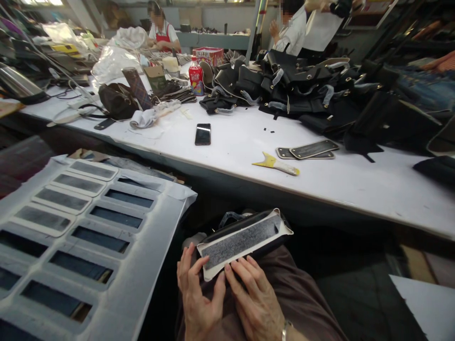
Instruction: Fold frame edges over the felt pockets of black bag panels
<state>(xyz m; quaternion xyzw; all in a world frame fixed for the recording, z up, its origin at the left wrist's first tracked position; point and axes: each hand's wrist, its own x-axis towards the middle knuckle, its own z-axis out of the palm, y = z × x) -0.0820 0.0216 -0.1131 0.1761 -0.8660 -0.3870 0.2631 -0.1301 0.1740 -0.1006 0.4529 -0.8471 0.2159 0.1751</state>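
Here, going from left to right, the big white foam template sheet (142,279) with its rows of oblong cut-outs lay just off my left hand's outer side, some slots filled with grey pads, others dark and bare. My left hand (199,298) was closed loosely on the near left corner of the long flat grey-faced panel with a white border and black backing (241,241), thumb along its end, fingers (188,265) spread at the edge. My right hand (254,303) sat just beside it, fingertips pressed on the panel's lower white rim, a bracelet (286,327) at the wrist. The panel rested on my lap, tilted up to the right, above both hands. Further up past the hands, on the white worktable (373,189), a black phone (203,134) lay flat, then a yellow-handled scraper (275,164), then two flat grey oblong pieces (307,150) overlapping. Beyond those stood a heap of black leather bags (302,85).
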